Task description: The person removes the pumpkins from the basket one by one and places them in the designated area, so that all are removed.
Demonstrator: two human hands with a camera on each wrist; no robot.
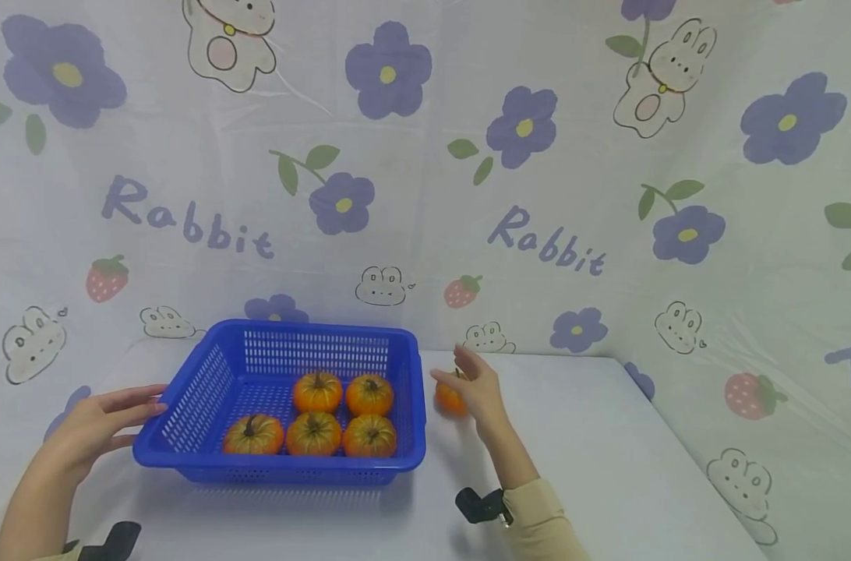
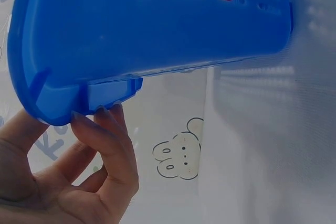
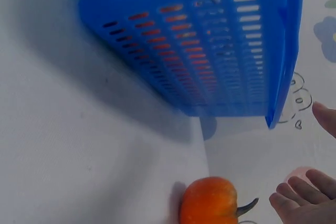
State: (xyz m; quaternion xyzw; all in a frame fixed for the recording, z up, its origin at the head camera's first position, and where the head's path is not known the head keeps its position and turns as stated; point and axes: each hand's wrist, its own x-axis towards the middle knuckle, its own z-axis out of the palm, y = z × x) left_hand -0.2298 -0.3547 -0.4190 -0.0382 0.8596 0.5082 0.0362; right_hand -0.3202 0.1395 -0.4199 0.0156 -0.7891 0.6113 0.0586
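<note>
A blue plastic basket [image 1: 278,461] stands on the table with several small orange pumpkins [image 1: 313,434] inside, grouped toward its right and front. My left hand [image 1: 106,425] holds the basket's left rim; in the left wrist view, the bent fingers [image 2: 107,140] touch the rim's underside. To the right of the basket, one more pumpkin [image 1: 450,397] sits on the table, partly hidden behind my right hand [image 1: 483,393]. That hand is over it with fingers spread and nothing in its grasp. The right wrist view shows the pumpkin [image 3: 210,203] with its stem pointing toward the fingers, a gap between them.
A white table [image 1: 573,467] carries everything. Behind it and to the right hangs a white cloth [image 1: 425,171] printed with rabbits, purple flowers and strawberries. The basket's right wall [image 3: 210,51] rises to the left of my right hand.
</note>
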